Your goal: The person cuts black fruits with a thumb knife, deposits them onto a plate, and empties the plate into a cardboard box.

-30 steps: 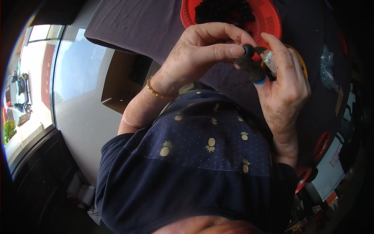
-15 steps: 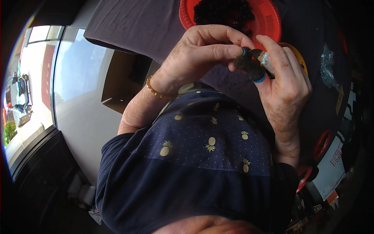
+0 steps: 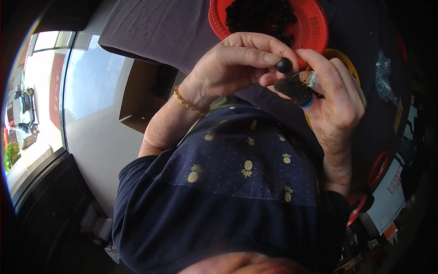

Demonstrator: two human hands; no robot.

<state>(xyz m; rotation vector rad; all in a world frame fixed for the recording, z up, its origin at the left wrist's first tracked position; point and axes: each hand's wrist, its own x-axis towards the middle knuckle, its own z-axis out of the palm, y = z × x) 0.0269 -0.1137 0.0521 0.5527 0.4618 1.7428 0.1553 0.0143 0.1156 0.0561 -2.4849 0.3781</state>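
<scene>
My left hand pinches a small, round, black nut or seed between its thumb and fingers. Close by on the right, my right hand has its index finger stretched toward the nut. A dark, crusted cover with a blue band sits on the right thumb. White wrapping surrounds another right finger, with a thin curved edge like a small blade or metal nail at its tip. The right thumb stands apart from the fingers, with nothing visible held between them.
Beyond my hands is a red plastic basket holding many dark round pieces. A yellow-rimmed container is partly behind my right hand. The dark cloth-covered table carries crumpled clear plastic. An open cardboard box stands left.
My right thumb and fingers have drawn slightly down and away from the nut. The nut now shows round and whole in my left fingertips, where the right thumb cover and finger had partly hidden it.
</scene>
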